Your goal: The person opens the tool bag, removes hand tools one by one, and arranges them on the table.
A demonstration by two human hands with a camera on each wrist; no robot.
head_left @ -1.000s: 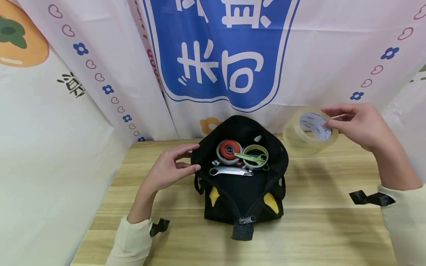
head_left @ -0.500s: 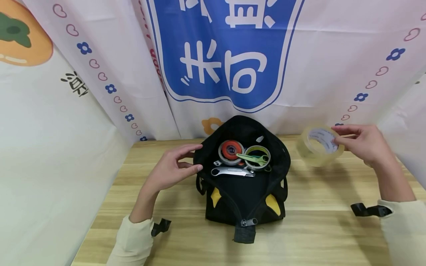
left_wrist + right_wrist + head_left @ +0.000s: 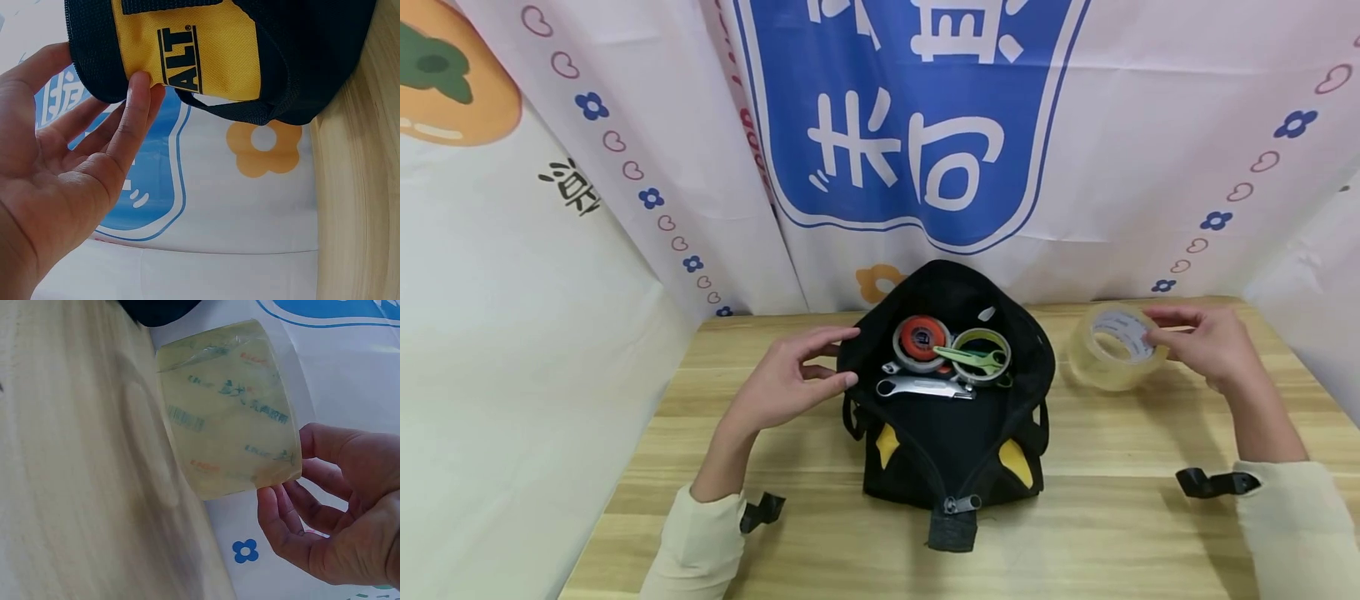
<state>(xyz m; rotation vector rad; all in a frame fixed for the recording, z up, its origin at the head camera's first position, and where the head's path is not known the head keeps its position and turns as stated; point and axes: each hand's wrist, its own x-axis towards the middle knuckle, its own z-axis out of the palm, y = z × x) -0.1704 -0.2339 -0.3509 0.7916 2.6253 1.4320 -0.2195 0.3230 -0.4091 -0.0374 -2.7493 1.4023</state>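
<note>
An unzipped black tool bag with yellow patches stands on the wooden table. My left hand pinches its left rim; the left wrist view shows the fingers at the bag's yellow side panel. Off to the bag's right, my right hand grips a wide roll of clear packing tape by its edge, thumb and fingers on either side of its wall. Close above the tabletop, the tape roll casts a shadow; whether it touches the wood I cannot tell.
Inside the bag lie a red-centred round roll, a narrower tape roll, green-handled scissors and a silver tool with a ring end. A white printed cloth hangs behind the table.
My right hand has lowered the clear tape roll from the air toward the tabletop, slightly to the right. The left hand stays on the bag's rim, and the bag keeps its place.
</note>
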